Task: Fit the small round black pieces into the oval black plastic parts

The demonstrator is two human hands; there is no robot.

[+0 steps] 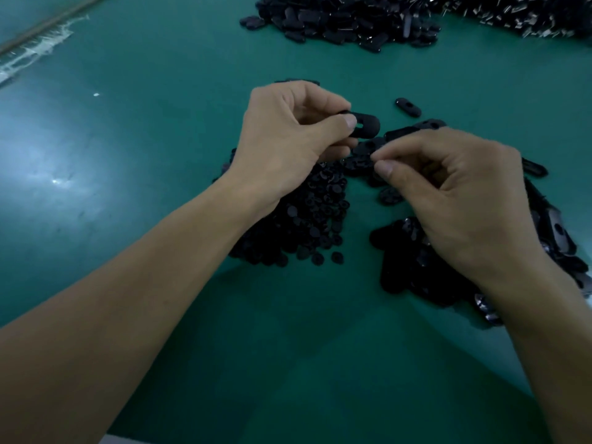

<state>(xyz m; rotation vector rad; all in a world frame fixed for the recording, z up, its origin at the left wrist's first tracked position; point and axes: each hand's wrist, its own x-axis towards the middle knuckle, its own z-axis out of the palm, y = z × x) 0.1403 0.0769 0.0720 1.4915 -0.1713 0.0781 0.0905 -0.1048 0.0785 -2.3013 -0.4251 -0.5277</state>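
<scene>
My left hand pinches an oval black plastic part between thumb and fingers, held above the table with its slot facing me. My right hand hovers just right of it, thumb and forefinger pressed together at the tips; whether a small round piece sits between them cannot be made out. A heap of small round black pieces lies under my left wrist. A pile of oval black parts lies under my right hand.
The green table mat carries a large heap of black oval parts at the far edge. Single oval parts lie loose just beyond my hands. Torn tape sticks to the mat at far left.
</scene>
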